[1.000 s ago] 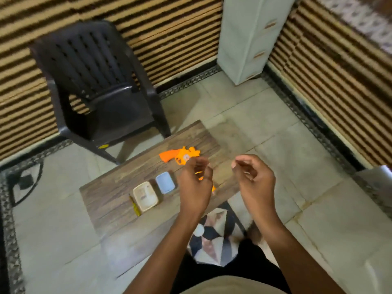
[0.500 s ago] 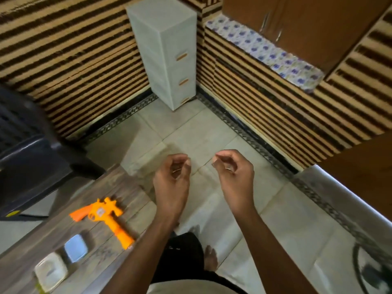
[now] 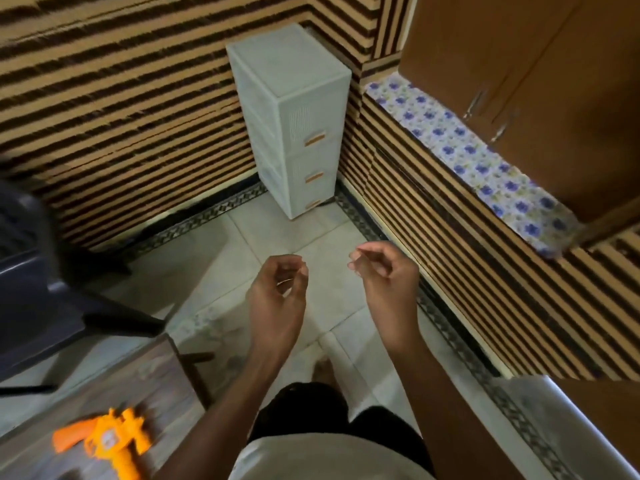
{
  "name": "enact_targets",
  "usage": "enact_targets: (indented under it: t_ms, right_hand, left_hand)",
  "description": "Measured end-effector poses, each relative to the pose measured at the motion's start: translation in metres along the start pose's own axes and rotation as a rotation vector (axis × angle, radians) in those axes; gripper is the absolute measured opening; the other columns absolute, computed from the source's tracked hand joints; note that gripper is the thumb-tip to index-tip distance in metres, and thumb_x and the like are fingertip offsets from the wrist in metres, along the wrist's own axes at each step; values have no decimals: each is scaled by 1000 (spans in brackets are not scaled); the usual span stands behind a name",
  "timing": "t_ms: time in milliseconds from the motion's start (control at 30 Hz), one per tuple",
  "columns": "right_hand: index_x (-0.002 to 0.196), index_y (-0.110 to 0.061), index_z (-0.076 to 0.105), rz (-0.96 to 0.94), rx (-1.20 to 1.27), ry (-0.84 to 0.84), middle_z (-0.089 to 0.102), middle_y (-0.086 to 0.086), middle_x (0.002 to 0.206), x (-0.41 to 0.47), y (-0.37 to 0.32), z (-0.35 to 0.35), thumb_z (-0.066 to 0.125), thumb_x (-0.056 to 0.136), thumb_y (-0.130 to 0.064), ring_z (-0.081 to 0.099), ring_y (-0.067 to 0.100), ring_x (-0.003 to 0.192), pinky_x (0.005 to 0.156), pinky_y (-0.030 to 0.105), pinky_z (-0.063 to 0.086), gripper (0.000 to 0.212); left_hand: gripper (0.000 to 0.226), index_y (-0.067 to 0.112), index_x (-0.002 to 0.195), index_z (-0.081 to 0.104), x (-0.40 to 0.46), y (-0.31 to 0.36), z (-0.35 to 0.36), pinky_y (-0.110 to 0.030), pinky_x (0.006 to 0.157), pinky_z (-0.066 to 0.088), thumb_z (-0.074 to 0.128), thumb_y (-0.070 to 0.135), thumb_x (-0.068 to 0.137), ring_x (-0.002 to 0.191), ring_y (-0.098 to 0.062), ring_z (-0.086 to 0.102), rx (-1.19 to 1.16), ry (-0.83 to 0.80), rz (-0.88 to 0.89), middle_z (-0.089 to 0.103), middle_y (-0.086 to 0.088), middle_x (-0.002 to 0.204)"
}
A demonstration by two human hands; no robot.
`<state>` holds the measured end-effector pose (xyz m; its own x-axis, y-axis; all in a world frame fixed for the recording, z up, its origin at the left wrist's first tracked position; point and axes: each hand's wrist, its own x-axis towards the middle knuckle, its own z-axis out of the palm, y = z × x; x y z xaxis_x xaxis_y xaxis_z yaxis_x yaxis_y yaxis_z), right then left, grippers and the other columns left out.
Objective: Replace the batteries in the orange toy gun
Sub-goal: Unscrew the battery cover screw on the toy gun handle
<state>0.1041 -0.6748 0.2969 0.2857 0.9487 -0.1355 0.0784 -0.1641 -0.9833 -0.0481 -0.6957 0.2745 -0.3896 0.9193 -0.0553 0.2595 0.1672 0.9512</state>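
Note:
The orange toy gun (image 3: 104, 441) lies flat on the wooden table (image 3: 156, 375) at the lower left, its barrel pointing left and its grip cut off by the bottom edge. Both of my hands hover over the tiled floor, well to the right of the gun and apart from it. My left hand (image 3: 277, 299) has its fingers loosely curled toward the thumb, and I see nothing in it. My right hand (image 3: 384, 275) is also loosely curled and shows nothing held. No batteries are in view.
A dark plastic chair (image 3: 31, 289) stands at the left beyond the table. A white drawer unit (image 3: 294, 133) fills the far corner. Along the right runs a ledge with a floral cloth (image 3: 467, 150) under brown cabinet doors (image 3: 519, 64).
The view has swung right, so the table and gun slid to the lower left and the two small trays left the frame. Both hands stay raised and loosely curled.

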Motion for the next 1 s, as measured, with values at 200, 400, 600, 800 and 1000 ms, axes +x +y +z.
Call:
enact_targets:
  t_ms: [200,400,600,800,1000]
  right_hand:
    - [92,-25,72,-59,-40,-205,76,2,87,94,-24,71,72,93,-10,75,19,84,82,38,62,15]
    - [96,-13,72,-150,-72,-510,75,3,87,189,-45,189,71,94,-7,75,16,83,80,32,61,7]
    - [94,-19,72,-220,-162,-883,75,-2,86,243,-69,302,71,94,-12,73,15,84,79,34,62,7]
    - [98,-20,73,-212,-217,-1172,77,-1,90,232,-82,417,72,94,-12,74,10,84,80,28,62,9]
    - [97,-21,73,-250,-279,-1419,77,0,89,169,-73,550,73,93,-12,75,12,84,82,37,63,10]
  left_hand:
    - [8,15,104,72,88,19,-5,-10,77,52,68,12,98,90,-1,69,-7,164,-39,74,10,97]
    - [6,16,103,71,185,11,-23,-14,78,54,68,13,98,90,-2,69,-29,403,-138,74,9,96]
    - [8,15,102,72,253,12,-55,-11,74,50,68,9,97,86,-5,69,-7,752,-194,74,7,93]
    - [6,17,103,73,290,-4,-119,-15,76,53,69,14,98,88,-4,71,-33,1089,-294,75,8,95]
    - [4,17,100,73,304,-56,-224,-18,77,55,71,14,97,87,-6,71,-44,1325,-371,75,9,93]
